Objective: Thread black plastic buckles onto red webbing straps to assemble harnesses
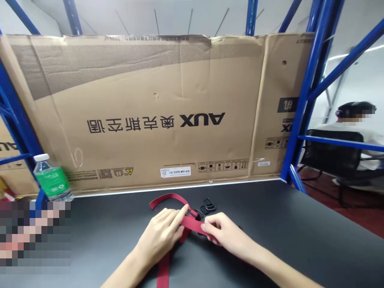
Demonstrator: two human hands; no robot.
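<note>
A big cardboard box (144,96) fills the upper and middle frame, its AUX lettering upside down. Below it the black table (270,224) spreads across the lower half. A blue metal rack (301,92) rises at both sides. At the right edge, beyond the rack, a black chair (330,152) holds a seated person (373,134) in a light top.

Two bare hands reach in from the bottom edge. The left hand (165,232), at lower centre, has its grip closed on a red strap (193,224); the right hand (223,230), just right of it, pinches the same strap between thumb and forefinger. The strap lies at lower centre, one end curling beyond the left hand, another length running down to the bottom edge. A clear bottle with a green label (54,182) stands at left, near the box. A black buckle (198,215) sits on the strap between the hands; just beyond it lie loose black clips (208,205).
</note>
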